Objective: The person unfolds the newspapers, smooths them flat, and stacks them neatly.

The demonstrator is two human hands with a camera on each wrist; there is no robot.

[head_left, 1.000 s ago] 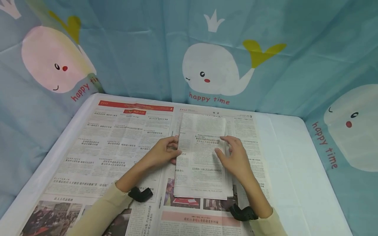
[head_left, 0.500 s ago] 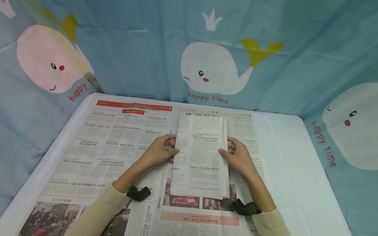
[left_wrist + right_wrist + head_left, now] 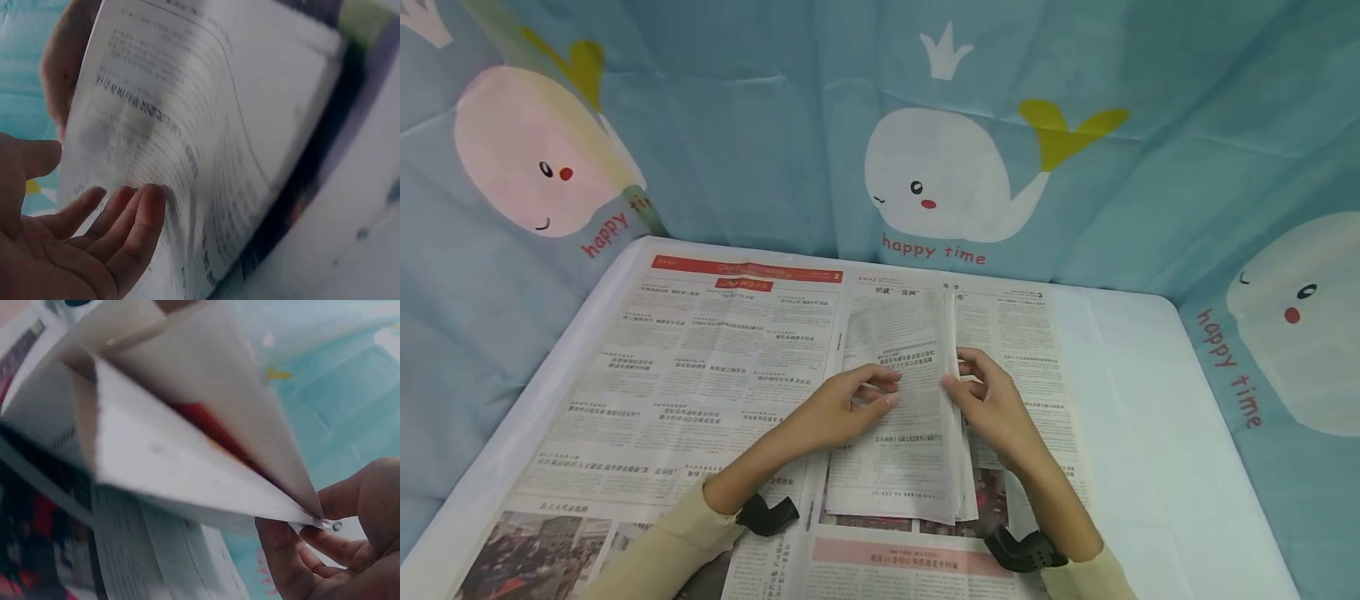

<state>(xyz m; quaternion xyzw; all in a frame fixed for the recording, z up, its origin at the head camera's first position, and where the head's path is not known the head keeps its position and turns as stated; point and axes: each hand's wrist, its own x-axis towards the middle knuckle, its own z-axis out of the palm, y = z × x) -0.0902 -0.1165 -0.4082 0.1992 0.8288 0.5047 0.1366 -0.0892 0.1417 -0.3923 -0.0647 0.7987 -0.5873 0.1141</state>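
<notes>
Head view: a folded newspaper [image 3: 901, 417] lies at the centre of an open newspaper sheet [image 3: 685, 375] spread over the white table [image 3: 1150, 433]. The left hand [image 3: 842, 408] rests straight fingers on its face; the right hand [image 3: 992, 404] pinches its raised right edge.

Left wrist view: relaxed, extended fingers [image 3: 125, 219] touch the blurred printed page [image 3: 206, 137].

Right wrist view: thumb and fingers [image 3: 300, 547] pinch the paper's layered edge [image 3: 187, 456], lifted off the sheet.
</notes>
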